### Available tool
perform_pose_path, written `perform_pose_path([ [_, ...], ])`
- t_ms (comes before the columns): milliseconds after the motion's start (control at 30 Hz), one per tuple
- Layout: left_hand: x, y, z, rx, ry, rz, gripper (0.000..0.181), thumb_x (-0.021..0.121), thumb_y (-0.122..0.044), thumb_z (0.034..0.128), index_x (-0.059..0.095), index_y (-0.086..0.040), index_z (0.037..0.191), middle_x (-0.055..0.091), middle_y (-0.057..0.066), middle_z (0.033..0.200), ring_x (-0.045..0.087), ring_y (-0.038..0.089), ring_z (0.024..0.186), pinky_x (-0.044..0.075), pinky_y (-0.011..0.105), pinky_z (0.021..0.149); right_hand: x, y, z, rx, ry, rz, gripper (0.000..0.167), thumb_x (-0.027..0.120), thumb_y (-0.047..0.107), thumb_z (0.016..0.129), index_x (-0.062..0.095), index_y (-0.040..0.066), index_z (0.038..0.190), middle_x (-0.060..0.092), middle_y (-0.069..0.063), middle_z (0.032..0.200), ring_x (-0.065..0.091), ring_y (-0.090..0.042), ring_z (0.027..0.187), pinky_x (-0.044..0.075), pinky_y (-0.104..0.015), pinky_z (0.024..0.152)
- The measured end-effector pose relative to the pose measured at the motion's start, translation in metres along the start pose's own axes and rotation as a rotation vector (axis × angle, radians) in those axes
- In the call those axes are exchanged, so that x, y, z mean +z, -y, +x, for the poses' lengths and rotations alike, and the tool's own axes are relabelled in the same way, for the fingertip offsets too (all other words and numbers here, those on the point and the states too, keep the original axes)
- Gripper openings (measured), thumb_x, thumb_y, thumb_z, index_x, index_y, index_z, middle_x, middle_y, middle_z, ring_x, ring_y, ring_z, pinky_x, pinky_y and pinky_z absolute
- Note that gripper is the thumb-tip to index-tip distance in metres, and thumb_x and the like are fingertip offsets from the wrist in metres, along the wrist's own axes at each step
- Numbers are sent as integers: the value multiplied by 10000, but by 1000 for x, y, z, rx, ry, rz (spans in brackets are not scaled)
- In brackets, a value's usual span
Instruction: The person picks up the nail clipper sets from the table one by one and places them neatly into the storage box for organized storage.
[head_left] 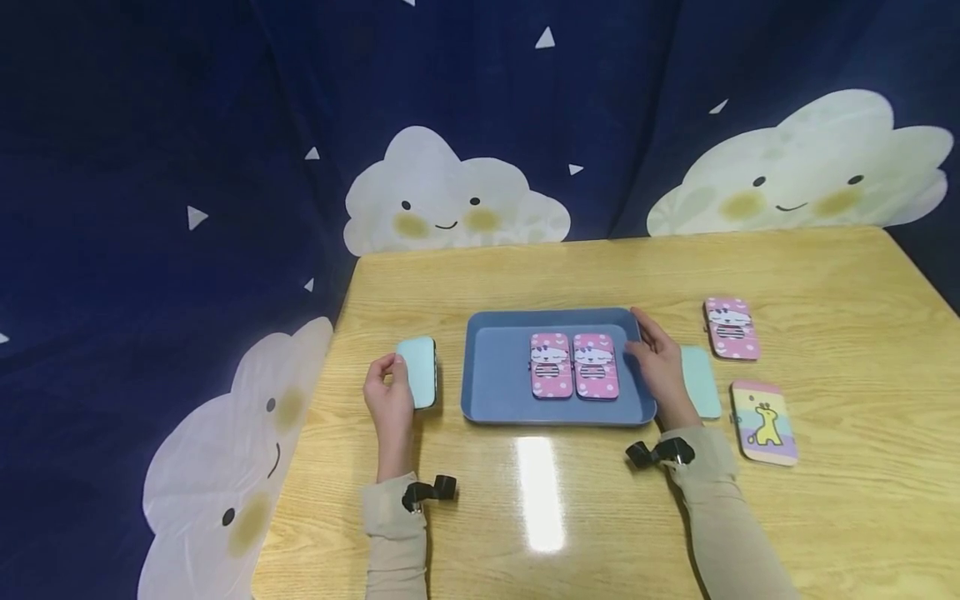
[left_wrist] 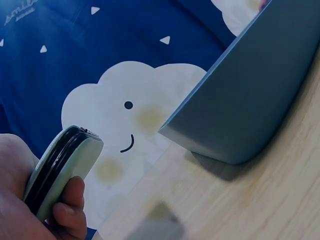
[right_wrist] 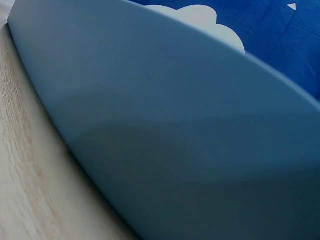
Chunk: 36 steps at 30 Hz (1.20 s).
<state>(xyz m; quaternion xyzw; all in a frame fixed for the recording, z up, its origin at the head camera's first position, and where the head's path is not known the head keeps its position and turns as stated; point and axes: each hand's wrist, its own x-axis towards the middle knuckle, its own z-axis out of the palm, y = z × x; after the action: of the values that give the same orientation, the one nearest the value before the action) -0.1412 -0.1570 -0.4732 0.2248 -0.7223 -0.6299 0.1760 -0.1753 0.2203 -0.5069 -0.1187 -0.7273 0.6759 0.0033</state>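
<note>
My left hand (head_left: 392, 398) pinches a small mint-green case (head_left: 417, 372) with rounded corners, left of the blue tray (head_left: 495, 414). In the left wrist view, the dark edge seam of that case (left_wrist: 62, 165) shows between thumb and fingers, and the case is tilted above the table. At the tray's right end, my right hand (head_left: 660, 367) grips the rim, thumb on the inner side and fingers outside. Two pink cases with a cartoon animal, the left one (head_left: 551, 367) and the right one (head_left: 596, 367), lie side by side in the tray. The right wrist view shows mostly the tray's wall (right_wrist: 150, 100).
Right of the tray, another mint-green case (head_left: 701, 383) lies partly hidden by my right hand. Beyond it are a pink case (head_left: 731, 329) and a striped giraffe case (head_left: 765, 422). A dark blue curtain (head_left: 480, 75) with clouds borders the wooden table (head_left: 585, 508).
</note>
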Motion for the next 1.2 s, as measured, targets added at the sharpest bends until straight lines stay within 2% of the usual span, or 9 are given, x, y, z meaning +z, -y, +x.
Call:
perform_pose_path([
  [567, 8, -1, -2, -6, 33, 28, 295, 545, -201, 1013, 622, 29, 1180, 556, 125, 1050, 511, 234, 980, 465, 350, 790, 1, 2, 2, 4, 3, -3, 616, 470, -14, 968, 347, 152, 1549, 254, -39, 1618, 220, -206, 1484, 211, -378, 1193],
  [733, 10, 0, -3, 3, 33, 47, 282, 546, -190, 1010, 628, 26, 1172, 562, 121, 1030, 532, 223, 918, 490, 331, 737, 2, 3, 3, 16, 8, -5, 615, 466, -3, 975, 340, 165, 1553, 245, -23, 1622, 211, -196, 1486, 206, -375, 1194],
  [1000, 14, 1, -5, 12, 33, 68, 274, 554, -181, 1001, 633, 30, 1156, 578, 128, 1013, 541, 219, 869, 492, 321, 702, 1, 0, 2, -8, 12, 3, 621, 467, -23, 966, 343, 148, 1551, 247, -44, 1620, 214, -211, 1485, 209, -382, 1192],
  [1200, 19, 0, -7, 16, 30, 68, 259, 557, -172, 999, 638, 27, 1144, 576, 114, 991, 547, 194, 802, 495, 267, 644, 0, -1, 3, 0, 7, 2, 623, 470, -17, 966, 343, 157, 1550, 253, -45, 1616, 223, -215, 1482, 221, -385, 1189],
])
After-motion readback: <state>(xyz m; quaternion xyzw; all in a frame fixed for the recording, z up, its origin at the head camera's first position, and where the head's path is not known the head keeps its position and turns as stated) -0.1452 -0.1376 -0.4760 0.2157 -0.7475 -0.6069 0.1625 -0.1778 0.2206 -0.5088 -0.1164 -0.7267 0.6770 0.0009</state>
